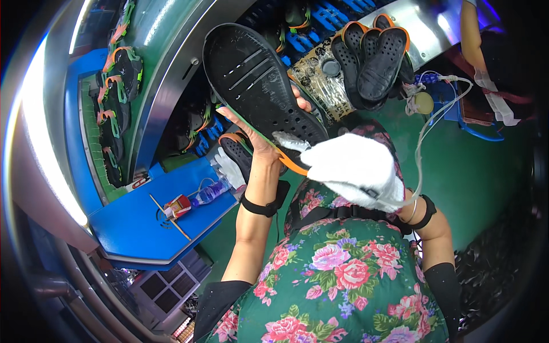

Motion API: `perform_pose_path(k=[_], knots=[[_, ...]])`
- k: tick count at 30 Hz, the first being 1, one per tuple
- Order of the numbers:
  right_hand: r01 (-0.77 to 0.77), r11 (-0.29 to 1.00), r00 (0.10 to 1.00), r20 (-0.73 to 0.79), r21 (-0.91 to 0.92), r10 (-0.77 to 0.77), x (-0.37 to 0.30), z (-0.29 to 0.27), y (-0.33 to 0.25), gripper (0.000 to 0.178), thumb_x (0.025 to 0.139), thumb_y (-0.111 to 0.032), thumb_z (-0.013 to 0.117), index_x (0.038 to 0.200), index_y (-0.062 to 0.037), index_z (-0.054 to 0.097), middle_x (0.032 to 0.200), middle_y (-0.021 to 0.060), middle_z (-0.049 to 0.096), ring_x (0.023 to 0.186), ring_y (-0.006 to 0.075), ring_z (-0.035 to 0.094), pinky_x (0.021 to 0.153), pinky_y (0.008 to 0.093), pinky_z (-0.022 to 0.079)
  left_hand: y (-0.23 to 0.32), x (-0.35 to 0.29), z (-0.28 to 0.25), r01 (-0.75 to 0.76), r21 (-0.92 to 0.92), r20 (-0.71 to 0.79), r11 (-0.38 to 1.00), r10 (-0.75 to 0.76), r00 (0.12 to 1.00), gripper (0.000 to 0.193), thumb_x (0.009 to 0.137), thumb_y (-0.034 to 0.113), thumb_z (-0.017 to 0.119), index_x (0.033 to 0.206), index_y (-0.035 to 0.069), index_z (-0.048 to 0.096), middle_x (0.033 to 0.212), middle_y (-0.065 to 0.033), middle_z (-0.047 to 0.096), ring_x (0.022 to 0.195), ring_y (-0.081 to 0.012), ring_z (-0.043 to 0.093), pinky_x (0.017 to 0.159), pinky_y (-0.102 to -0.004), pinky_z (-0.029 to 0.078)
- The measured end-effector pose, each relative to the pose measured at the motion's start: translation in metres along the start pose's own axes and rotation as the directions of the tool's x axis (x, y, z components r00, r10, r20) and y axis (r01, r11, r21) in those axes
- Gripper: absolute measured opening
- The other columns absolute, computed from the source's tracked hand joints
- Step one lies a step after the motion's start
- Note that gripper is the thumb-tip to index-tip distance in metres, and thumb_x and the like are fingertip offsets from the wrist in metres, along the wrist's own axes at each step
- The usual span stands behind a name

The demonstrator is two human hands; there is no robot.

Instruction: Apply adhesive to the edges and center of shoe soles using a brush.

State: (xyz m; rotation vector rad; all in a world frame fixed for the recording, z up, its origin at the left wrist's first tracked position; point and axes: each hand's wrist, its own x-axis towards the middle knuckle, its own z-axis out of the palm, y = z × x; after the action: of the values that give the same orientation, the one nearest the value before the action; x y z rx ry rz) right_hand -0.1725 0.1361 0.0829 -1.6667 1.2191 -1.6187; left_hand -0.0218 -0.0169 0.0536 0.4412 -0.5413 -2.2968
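Observation:
A large black shoe sole (246,74) with orange edging is tilted up in front of me, its grooved toe end pointing away. My left hand (254,137) grips it from beneath, thumb along the left edge and fingertips showing past the right edge. My right hand (360,166), in a white glove, is closed around a tool with a flat, pale grey tip (290,141). That tip lies against or just over the perforated heel part of the sole. The glove hides the tool's handle. A pale hose or cord (420,154) loops down to my right wrist.
Several black perforated soles (380,66) are stacked beside a tape-wrapped block (326,77). On the blue table (126,223) lie a plastic bottle (213,191), a red container (178,204) and a stick. Shoes (117,108) line a green belt at left. Another person's arm (472,40) shows upper right.

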Motion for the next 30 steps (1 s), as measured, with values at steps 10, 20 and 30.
perform_pose_path(k=[10, 20, 30], knots=[[0.065, 0.997, 0.998, 0.028, -0.047, -0.064, -0.006, -0.002, 0.003, 0.027, 0.078, -0.001, 0.076, 0.104, -0.0062, 0.077, 0.106, 0.0105, 0.076, 0.091, 0.027, 0.073, 0.078, 0.0353, 0.058, 0.004, 0.009, -0.003, -0.027, 0.034, 0.056, 0.999, 0.025, 0.998, 0.121, 0.067, 0.1, 0.04, 0.139, 0.004, 0.046, 0.102, -0.0176, 0.062, 0.087, -0.0287, 0.066, 0.08, -0.0458, 0.055], [-0.068, 0.995, 0.997, -0.042, 0.076, 0.071, -0.002, -0.01, -0.002, 0.021, 0.077, 0.0, 0.077, 0.097, -0.006, 0.078, 0.1, 0.0112, 0.077, 0.086, 0.0259, 0.073, 0.075, 0.0344, 0.058, 0.007, 0.019, -0.003, 0.013, -0.128, 0.194, 0.992, 0.012, 0.981, 0.123, 0.059, 0.099, 0.054, 0.128, -0.003, 0.054, 0.107, -0.0206, 0.061, 0.092, -0.0304, 0.059, 0.087, -0.0447, 0.046], [-0.11, 0.991, 0.991, -0.062, 0.075, 0.115, -0.004, -0.019, 0.004, 0.021, 0.076, -0.001, 0.078, 0.097, -0.0059, 0.077, 0.098, 0.0106, 0.076, 0.085, 0.026, 0.073, 0.073, 0.0347, 0.058, 0.008, 0.028, -0.003, 0.015, -0.061, 0.259, 0.998, 0.001, 0.966, 0.129, 0.053, 0.099, 0.058, 0.128, -0.006, 0.052, 0.108, -0.0211, 0.061, 0.094, -0.031, 0.059, 0.09, -0.0442, 0.045]])
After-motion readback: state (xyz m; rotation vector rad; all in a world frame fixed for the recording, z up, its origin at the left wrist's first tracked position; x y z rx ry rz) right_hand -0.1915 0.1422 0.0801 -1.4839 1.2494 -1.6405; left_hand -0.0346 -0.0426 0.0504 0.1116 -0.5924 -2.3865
